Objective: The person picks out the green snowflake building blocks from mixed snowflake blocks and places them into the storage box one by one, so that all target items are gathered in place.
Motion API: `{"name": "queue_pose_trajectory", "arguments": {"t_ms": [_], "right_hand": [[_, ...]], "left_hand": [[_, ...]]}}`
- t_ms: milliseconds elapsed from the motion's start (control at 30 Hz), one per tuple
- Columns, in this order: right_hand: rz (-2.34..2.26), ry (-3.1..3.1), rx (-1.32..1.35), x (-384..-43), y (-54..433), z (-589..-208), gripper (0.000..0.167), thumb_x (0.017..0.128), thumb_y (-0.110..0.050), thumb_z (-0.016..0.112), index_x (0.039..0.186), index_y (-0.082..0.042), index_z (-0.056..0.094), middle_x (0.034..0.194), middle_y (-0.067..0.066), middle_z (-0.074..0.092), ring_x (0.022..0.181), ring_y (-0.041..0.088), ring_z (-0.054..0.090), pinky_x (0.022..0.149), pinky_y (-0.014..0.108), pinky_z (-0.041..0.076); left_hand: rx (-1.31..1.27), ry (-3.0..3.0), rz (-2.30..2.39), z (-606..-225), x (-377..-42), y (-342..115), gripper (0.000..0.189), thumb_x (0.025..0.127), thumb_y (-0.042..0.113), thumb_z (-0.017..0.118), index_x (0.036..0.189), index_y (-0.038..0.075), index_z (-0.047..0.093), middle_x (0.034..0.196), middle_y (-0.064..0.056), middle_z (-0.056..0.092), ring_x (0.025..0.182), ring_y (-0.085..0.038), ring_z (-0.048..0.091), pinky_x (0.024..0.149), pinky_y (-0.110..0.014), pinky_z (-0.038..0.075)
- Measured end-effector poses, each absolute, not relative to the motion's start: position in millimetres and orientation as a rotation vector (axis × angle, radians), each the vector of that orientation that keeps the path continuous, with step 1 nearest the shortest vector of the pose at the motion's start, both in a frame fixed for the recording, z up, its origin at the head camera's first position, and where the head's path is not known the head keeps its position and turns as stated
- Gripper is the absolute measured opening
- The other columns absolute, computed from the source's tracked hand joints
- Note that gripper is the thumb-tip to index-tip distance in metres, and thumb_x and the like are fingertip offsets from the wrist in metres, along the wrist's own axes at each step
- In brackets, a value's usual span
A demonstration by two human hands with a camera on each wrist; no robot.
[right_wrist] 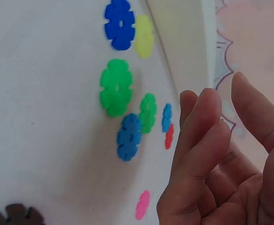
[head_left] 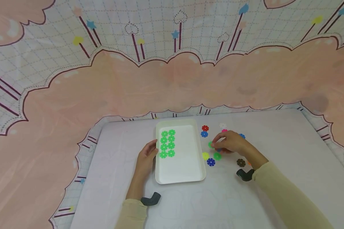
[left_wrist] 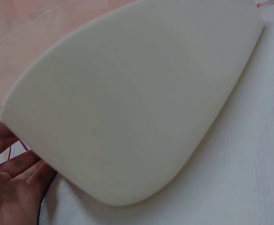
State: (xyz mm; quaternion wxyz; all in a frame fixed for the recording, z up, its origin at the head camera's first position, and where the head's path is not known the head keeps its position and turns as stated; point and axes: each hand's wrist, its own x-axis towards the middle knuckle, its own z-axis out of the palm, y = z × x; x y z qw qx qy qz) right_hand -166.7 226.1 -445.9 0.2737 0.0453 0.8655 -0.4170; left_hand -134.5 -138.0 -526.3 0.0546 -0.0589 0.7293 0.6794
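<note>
A white rectangular tray [head_left: 180, 173] holds several green snowflake-shaped plastic discs [head_left: 171, 145] in two columns on its left side. My left hand [head_left: 147, 156] grips the tray's left edge; in the left wrist view its fingers [left_wrist: 22, 176] are partly hidden at the tray [left_wrist: 141, 103]. To the right of the tray, my right hand [head_left: 229, 142] hovers above loose discs. Its thumb and bent fingers stand apart with nothing between them in the right wrist view. Nearest below it lie a green disc [right_wrist: 148, 113], a blue disc [right_wrist: 129, 137] and a larger-looking green disc [right_wrist: 116, 88].
Other discs lie right of the tray: red [head_left: 205, 128], light blue [head_left: 204, 134], yellow [head_left: 205, 156], dark blue [head_left: 211, 162], brown [head_left: 241, 163], white [head_left: 223, 126] and pink [right_wrist: 143, 205]. An orange one [head_left: 249, 163] is partly hidden by the right wrist. A white cloth [head_left: 114, 178] covers the table.
</note>
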Motion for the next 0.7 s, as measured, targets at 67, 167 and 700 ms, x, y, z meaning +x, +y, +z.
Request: {"name": "queue_pose_trajectory", "arguments": {"t_ms": [67,167,700], "right_hand": [[-1.09,2.341,0.133,-165,229,-449,0.037,0.088,-0.039,0.079,0.114,-0.013,0.073,0.09,0.005,0.073,0.07,0.02,0.064,0.063,0.025,0.054],[-1.053,2.347,0.142,-163,233,-453,0.037,0.087,-0.04,0.08,0.114,-0.014,0.074,0.087,0.006,0.07,0.071,0.021,0.063,0.063,0.025,0.052],[-1.068,2.296,0.125,-157,244,-471,0.03,0.08,-0.025,0.088,0.105,-0.013,0.08,0.071,0.004,0.068,0.06,0.017,0.058,0.054,0.022,0.046]], "left_hand": [[-0.173,2.212,2.068,-526,-134,-138,0.04,0.103,0.016,0.059,0.142,0.023,0.057,0.15,0.002,0.055,0.143,-0.013,0.049,0.117,-0.031,0.042],[-0.175,2.209,2.067,-526,-134,-138,0.039,0.103,0.017,0.06,0.142,0.024,0.058,0.149,0.003,0.055,0.142,-0.012,0.049,0.117,-0.03,0.042],[-0.188,2.235,2.052,-526,-133,-137,0.039,0.103,0.017,0.06,0.141,0.025,0.058,0.149,0.004,0.056,0.141,-0.013,0.05,0.118,-0.032,0.043]]}}
